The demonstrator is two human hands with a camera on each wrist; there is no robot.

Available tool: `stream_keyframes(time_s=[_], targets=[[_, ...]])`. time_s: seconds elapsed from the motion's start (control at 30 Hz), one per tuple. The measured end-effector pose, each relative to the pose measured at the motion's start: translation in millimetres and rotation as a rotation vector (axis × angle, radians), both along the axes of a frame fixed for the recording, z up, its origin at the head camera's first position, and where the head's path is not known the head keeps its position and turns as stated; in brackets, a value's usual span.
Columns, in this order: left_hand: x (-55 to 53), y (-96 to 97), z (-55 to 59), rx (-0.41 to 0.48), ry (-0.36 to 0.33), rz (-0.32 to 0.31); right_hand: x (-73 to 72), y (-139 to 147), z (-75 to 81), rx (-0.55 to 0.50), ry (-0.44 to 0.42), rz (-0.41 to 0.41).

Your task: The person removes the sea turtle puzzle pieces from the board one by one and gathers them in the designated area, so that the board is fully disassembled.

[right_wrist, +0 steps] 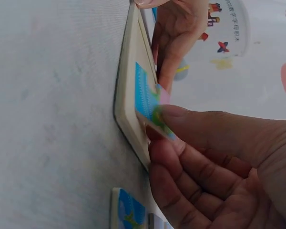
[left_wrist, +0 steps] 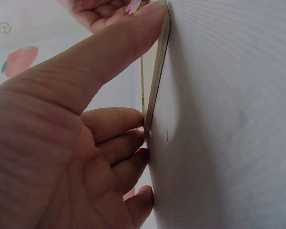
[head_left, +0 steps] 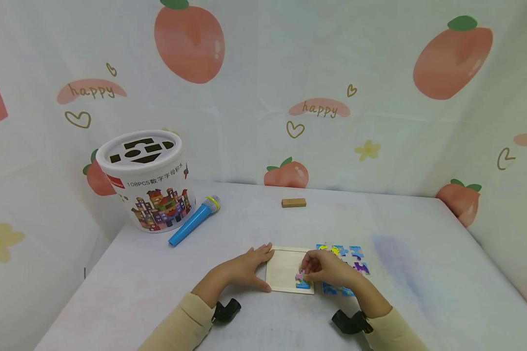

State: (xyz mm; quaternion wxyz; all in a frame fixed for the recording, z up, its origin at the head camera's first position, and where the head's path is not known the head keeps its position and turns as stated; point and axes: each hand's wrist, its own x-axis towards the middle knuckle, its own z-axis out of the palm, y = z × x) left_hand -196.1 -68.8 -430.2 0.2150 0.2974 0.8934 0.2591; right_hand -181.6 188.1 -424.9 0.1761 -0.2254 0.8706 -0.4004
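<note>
A square wooden puzzle tray [head_left: 283,261] with a raised rim lies in front of me. Along its left side my left hand [head_left: 245,268] is spread, thumb at the near corner and fingertips at the far one. My right hand [head_left: 331,269] pinches a puzzle piece [head_left: 299,277], pink and green, between thumb and fingers over the tray's near right part. In the right wrist view that piece is tilted, its lower edge right at a blue puzzle piece [right_wrist: 143,90] lying in the tray's corner. Loose puzzle pieces [head_left: 357,252], several, lie beside the tray, partly hidden by my right hand.
A white bucket [head_left: 147,183] printed with building blocks stands at the back left, a blue toy microphone [head_left: 193,224] by its base. Toward the back lies a small wooden block [head_left: 293,203]. A patterned cloth [head_left: 254,97] hangs behind the table.
</note>
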Motion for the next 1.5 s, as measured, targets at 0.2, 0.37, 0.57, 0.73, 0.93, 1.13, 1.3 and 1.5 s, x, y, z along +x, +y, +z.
stream_keyframes(time_s=[0.2, 0.37, 0.57, 0.73, 0.93, 1.13, 1.3, 1.5], targets=[[-0.6, 0.6, -0.6, -0.001, -0.006, 0.004, 0.3, 3, -2.9, -0.034, -0.029, -0.011], [-1.0, 0.7, -1.7, -0.002, -0.005, 0.003, 3.8, 11, -2.5, -0.075, -0.038, -0.009], [-1.0, 0.2, -1.5, 0.001, -0.006, -0.002, 11.0, 29, 0.7, -0.108, -0.053, -0.023], [-0.7, 0.6, -0.5, 0.002, 0.004, 0.001, 15.5, 46, 1.5, -0.093, -0.061, -0.07], [-0.7, 1.1, 0.5, 0.005, 0.003, 0.001, 21.4, 64, 3.1, -0.075, -0.049, -0.12], [-0.6, 1.1, -0.2, 0.008, -0.002, -0.002, 27.1, 80, 1.6, -0.061, -0.028, -0.176], [-0.3, 0.7, -0.3, 0.005, -0.004, 0.002, 31.6, 92, 0.5, -0.067, -0.029, -0.194], [-0.3, 0.3, -1.0, 0.006, 0.0, -0.001, 36.8, 104, 1.2, -0.07, -0.044, -0.232]])
